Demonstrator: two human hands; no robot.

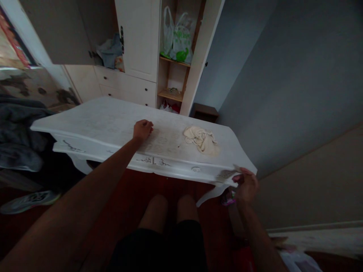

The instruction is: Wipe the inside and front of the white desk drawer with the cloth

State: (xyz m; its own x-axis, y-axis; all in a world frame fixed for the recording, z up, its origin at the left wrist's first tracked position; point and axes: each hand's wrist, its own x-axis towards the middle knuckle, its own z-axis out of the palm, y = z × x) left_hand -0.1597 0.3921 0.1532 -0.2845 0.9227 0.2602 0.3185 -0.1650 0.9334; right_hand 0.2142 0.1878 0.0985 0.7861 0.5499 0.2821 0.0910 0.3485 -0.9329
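My left hand point(143, 129) is loosely curled on the front half of a white table point(119, 117), with nothing visible in its fingers. Grey smudges mark the tabletop around it. To its right lies a crumpled cream cloth point(202, 139), apart from both hands. At the table's front right corner, my right hand point(247, 185) is closed with bent fingers. A thin pale sliver shows by its fingertips, but I cannot tell whether that is a held piece or the table's edge. Dark carved ornaments and a small knob point(195, 169) show on the front drawers.
Behind the table stands a white wardrobe point(140, 41) with open doors and plastic bags point(181, 41) on a shelf. Dark clothing point(21, 128) is heaped at left above a shoe point(30, 200). A grey wall point(297, 75) rises at right. A white bag point(300, 260) lies at lower right.
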